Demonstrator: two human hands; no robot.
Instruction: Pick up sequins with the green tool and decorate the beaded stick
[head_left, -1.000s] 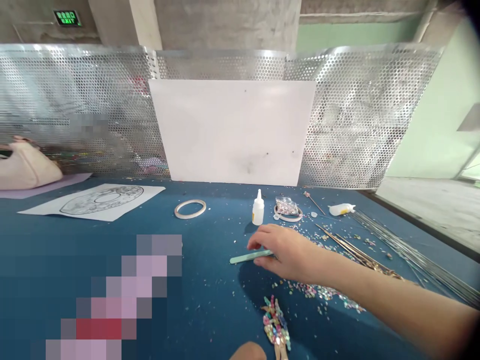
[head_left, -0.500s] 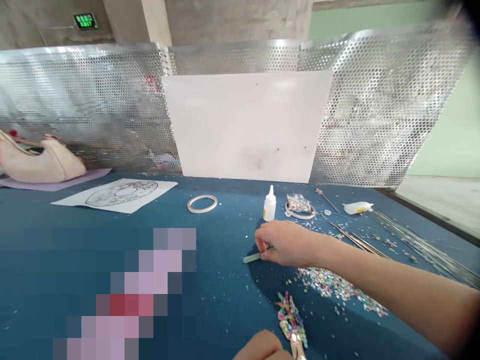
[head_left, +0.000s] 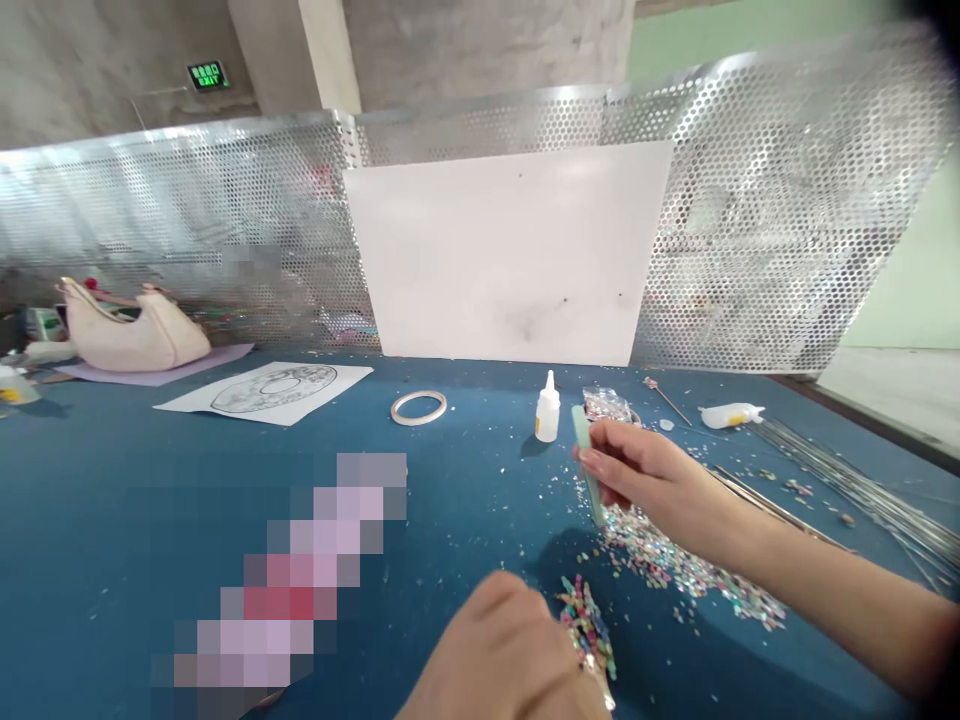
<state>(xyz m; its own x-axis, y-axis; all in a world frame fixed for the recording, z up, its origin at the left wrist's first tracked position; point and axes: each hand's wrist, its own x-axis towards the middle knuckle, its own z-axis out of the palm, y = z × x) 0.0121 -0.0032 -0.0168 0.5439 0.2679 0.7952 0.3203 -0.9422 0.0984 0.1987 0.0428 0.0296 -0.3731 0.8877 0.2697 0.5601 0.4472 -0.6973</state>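
**Ann:** Fingers of the right hand [head_left: 660, 480] pinched on a pale green stick [head_left: 587, 462], lifted clear of the blue table [head_left: 150, 500], one end pointing up toward the glue bottle [head_left: 547, 408], the lower end hanging over the loose sequins [head_left: 675, 560].

**Ben:** And the left hand [head_left: 502, 655]?

**Ann:** Low at the bottom edge, knuckles toward us, fingers curled down. Its far side rests against a sequin-covered piece [head_left: 589, 630] lying on the table. Whether it grips that piece, I cannot tell from this angle.

**Ben:** What's around them?

**Ann:** Beyond the stick, a small bag of sequins [head_left: 604, 403] just beside the bottle. Left of the bottle, a tape ring [head_left: 418, 407] lying flat. Further left, a printed sheet with a round drawing [head_left: 270, 390], and a cream handbag [head_left: 135, 335] at the far edge.

**Ben:** On the right?

**Ann:** A second bottle on its side [head_left: 731, 414], thin metal wires [head_left: 862, 490] fanned along the table edge. A white board [head_left: 510, 255] leans on the perforated metal screen [head_left: 187, 230] behind.
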